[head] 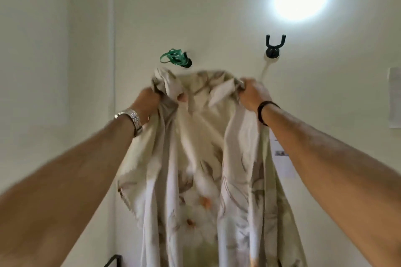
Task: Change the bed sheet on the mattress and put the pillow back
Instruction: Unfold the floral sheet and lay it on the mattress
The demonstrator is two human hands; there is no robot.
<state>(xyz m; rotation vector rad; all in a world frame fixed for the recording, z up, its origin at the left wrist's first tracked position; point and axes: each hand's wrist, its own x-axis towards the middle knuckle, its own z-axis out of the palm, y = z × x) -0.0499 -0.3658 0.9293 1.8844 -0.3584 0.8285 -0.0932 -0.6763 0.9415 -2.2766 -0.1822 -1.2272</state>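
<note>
Against a white bedroom wall, a person holds a cream cotton bed sheet printed with pale flowers (195, 180) at arm's length and above eye level, its top edge bunched between both fists while the rest hangs in long loose folds out of the bottom of the view. The left hand (149, 102), a silver metal link watch (132, 118) on its wrist, has fingers curled tight round a gathered corner; the right hand (249, 95), with a thin black cord bracelet (265, 112) at the wrist, clutches the opposite bunch the same way. Behind the cloth, a black U-shaped wall hook (274, 46) and a second hook wound with green plastic bands (174, 59) project from the wall just above the sheet's upper edge, and a bright bare bulb (301, 0) glares at upper right. Neither mattress nor pillow is in view. By the look of it the sheet is being shaken open ahead of spreading, so the change is far from done. The risk lies close overhead: a high flick could snag the fabric on either hook, tearing it or jerking it out of one grip. With both corners wadded rather than found cleanly, the sheet may also open twisted and land skewed on the bed
</note>
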